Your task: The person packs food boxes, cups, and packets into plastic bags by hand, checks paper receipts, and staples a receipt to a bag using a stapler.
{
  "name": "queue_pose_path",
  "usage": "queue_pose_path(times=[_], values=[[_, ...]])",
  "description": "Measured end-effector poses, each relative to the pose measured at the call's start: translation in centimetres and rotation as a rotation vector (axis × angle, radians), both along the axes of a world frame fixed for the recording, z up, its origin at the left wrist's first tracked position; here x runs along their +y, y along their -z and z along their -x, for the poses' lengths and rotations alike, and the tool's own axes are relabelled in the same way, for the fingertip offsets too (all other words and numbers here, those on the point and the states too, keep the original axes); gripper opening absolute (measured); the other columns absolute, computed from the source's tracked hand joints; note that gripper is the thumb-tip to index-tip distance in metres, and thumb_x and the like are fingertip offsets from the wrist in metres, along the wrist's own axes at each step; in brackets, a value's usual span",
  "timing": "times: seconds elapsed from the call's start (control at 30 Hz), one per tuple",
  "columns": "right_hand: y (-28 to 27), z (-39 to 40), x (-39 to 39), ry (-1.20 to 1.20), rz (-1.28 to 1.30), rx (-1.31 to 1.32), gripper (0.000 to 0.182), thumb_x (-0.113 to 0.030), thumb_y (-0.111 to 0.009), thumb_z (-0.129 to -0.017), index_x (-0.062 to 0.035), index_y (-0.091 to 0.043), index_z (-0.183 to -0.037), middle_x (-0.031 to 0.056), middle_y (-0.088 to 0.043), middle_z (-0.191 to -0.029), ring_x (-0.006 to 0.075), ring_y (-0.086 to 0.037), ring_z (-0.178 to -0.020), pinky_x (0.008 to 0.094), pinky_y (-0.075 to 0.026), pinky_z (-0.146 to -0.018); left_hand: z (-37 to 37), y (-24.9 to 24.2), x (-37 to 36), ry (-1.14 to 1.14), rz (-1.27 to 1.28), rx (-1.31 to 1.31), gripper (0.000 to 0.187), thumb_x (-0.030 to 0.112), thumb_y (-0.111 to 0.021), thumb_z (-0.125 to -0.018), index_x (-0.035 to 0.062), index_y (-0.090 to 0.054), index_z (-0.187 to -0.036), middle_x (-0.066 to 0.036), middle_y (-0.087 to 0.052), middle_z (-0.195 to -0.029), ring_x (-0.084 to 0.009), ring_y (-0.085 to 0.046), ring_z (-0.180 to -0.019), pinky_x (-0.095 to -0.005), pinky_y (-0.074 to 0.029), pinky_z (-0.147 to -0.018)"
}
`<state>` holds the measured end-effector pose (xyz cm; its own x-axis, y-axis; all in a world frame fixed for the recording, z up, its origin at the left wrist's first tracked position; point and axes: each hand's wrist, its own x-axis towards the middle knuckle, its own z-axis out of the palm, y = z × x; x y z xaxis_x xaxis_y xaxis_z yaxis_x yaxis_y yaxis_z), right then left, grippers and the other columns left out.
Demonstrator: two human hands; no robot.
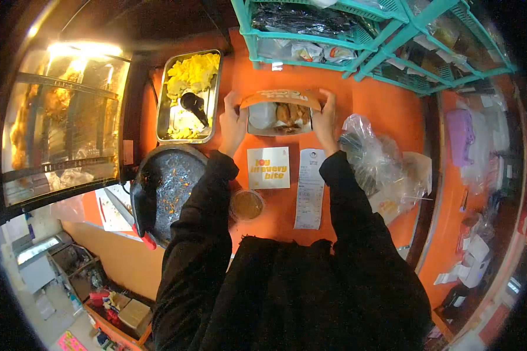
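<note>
Food box [278, 117]: sits on the orange counter [380, 111], taken here as landmark. Filled with fried pieces on its right side and a pale item on its left; the orange printed lid stands half raised over the far edge, not yet closed.

Left hand [233, 121]: against the box's left side, fingers curled round the lid's left corner.

Right hand [327, 120]: against the box's right side, fingers wrapped over the lid's right corner. Both hands hold the lid; both sleeves are dark.

Printed napkin [269, 167]: flat on the counter just on the near side of the box, apart from it.

Receipt [310, 188]: long paper strip, near side of the box, just right of the napkin.

Sauce cup [247, 204]: small lidded tub of brown sauce, nearer than the napkin and to its left, loose on the counter.

Clear plastic bags [376, 158]: crumpled heap to the right of the box, nothing in them as far as can be seen.

Metal tray [188, 96]: left of the box, holding yellow pieces and a dark scoop [194, 106].

Round dark pan [170, 184]: near-left of the box, with scattered crumbs.

Status, as judged: filling appears done; lid closing in hand; napkin, receipt, sauce cup and bags are still unpacked.
</note>
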<state>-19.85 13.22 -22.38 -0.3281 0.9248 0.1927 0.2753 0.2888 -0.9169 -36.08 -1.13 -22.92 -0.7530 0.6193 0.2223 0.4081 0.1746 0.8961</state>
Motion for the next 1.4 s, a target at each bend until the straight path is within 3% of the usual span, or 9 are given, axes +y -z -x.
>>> queue_pose_path(times=[0.13, 0.27, 0.33, 0.53, 0.7, 0.77, 0.97, 1.17, 1.4], values=[[0.1, -0.6, 0.2, -0.136, -0.11, -0.203, 0.036, 0.003, -0.053, -0.071, -0.0058, -0.049, -0.106, 0.0181, -0.057, -0.096, 0.03, -0.056, -0.091, 0.0371, -0.043, -0.074, 0.6, -1.7, -0.7, 0.182, 0.525, 0.014, 0.05, 0.013, -0.053, -0.076, 0.0119, -0.034, -0.123, -0.017, -0.057, -0.077, -0.0315, -0.058, -0.071, -0.0335, -0.046, -0.062], [2.7, -2.8, -1.5, -0.3, -0.156, -0.133, 0.052, 0.008, -0.049, -0.071, -0.0108, -0.042, -0.118, 0.014, -0.052, -0.107, 0.0285, -0.05, -0.101, 0.034, -0.04, -0.083, 0.2, 1.7, -2.6, 0.304, 0.235, 0.183, 0.059, 0.018, -0.057, -0.074, 0.0133, -0.03, -0.126, -0.018, -0.057, -0.089, -0.033, -0.056, -0.085, -0.0323, -0.045, -0.072], [3.1, -3.3, -1.8, -0.403, -0.103, -0.176, 0.06, 0.0, -0.056, -0.071, -0.012, -0.033, -0.125, 0.0165, -0.042, -0.121, 0.0318, -0.038, -0.114, 0.0378, -0.034, -0.091, 0.1, 1.7, -3.6, 0.401, 0.37, 0.271, 0.071, 0.024, -0.062, -0.071, 0.0123, -0.024, -0.129, -0.02, -0.047, -0.114, -0.0332, -0.047, -0.106, -0.0402, -0.037, -0.087], [3.8, -4.5, -0.4, -0.621, -0.023, -0.284, 0.098, -0.031, -0.073, -0.058, -0.0136, -0.014, -0.134, 0.0249, -0.022, -0.132, 0.0403, -0.022, -0.121, 0.046, -0.023, -0.098, -0.1, 0.2, -3.7, 0.521, 0.577, 0.12, 0.093, 0.036, -0.07, -0.059, 0.01, -0.018, -0.132, -0.018, -0.021, -0.135, -0.0335, -0.022, -0.124, -0.0571, -0.02, -0.094], [-0.6, -4.0, 0.8, -0.712, -0.079, -0.538, 0.098, -0.025, -0.076, -0.053, -0.0146, -0.02, -0.133, 0.0255, -0.016, -0.134, 0.0405, -0.019, -0.123, 0.0467, -0.021, -0.1, 1.1, -3.2, -1.9, 0.587, 0.622, 0.46, 0.09, 0.042, -0.074, -0.05, 0.0256, -0.031, -0.127, -0.018, -0.013, -0.137, -0.0384, -0.016, -0.125, -0.0593, -0.02, -0.094], [-0.9, -2.8, 0.9, -0.709, -0.35, -0.651, 0.085, -0.015, -0.075, -0.053, -0.0133, -0.033, -0.127, 0.0235, -0.014, -0.135, 0.0401, -0.022, -0.122, 0.0467, -0.027, -0.097, 1.4, -2.2, -0.3, 0.639, 0.58, 0.518, 0.088, 0.043, -0.074, -0.049, 0.0262, -0.033, -0.126, -0.018, -0.014, -0.137, -0.0385, -0.016, -0.125, -0.0592, -0.02, -0.094], [1.6, -1.5, 2.0, -0.727, -0.431, -0.717, 0.067, -0.009, -0.069, -0.059, -0.0096, -0.042, -0.12, 0.0244, -0.024, -0.131, 0.0353, -0.04, -0.112, 0.0368, -0.04, -0.088, 1.2, -3.8, 2.0, 0.758, 0.651, 0.667, 0.076, 0.035, -0.072, -0.055, 0.0229, -0.039, -0.122, -0.017, -0.032, -0.127, -0.0361, -0.032, -0.116, -0.0456, -0.033, -0.092], [-3.0, -0.3, 3.4, -0.963, -0.218, -0.858, 0.055, -0.005, -0.063, -0.063, -0.0076, -0.047, -0.116, 0.0251, -0.028, -0.128, 0.0359, -0.044, -0.107, 0.0372, -0.042, -0.086, 1.5, -3.2, 1.6, 0.78, 0.576, 0.673, 0.068, 0.039, -0.066, -0.062, 0.0322, -0.038, -0.123, -0.015, -0.034, -0.121, -0.0348, -0.036, -0.112, -0.0468, -0.036, -0.088], [1.2, -3.4, 2.2, -0.816, -0.497, -0.434, 0.06, -0.018, -0.067, -0.064, -0.0095, -0.044, -0.119, 0.0217, -0.023, -0.132, 0.0344, -0.045, -0.107, 0.0418, -0.042, -0.083, 0.0, -1.6, 0.3, 0.719, 0.472, 0.987, 0.062, 0.05, -0.054, -0.071, 0.0331, -0.032, -0.127, -0.021, -0.021, -0.131, -0.0398, -0.029, -0.117, -0.0493, -0.037, -0.087]])
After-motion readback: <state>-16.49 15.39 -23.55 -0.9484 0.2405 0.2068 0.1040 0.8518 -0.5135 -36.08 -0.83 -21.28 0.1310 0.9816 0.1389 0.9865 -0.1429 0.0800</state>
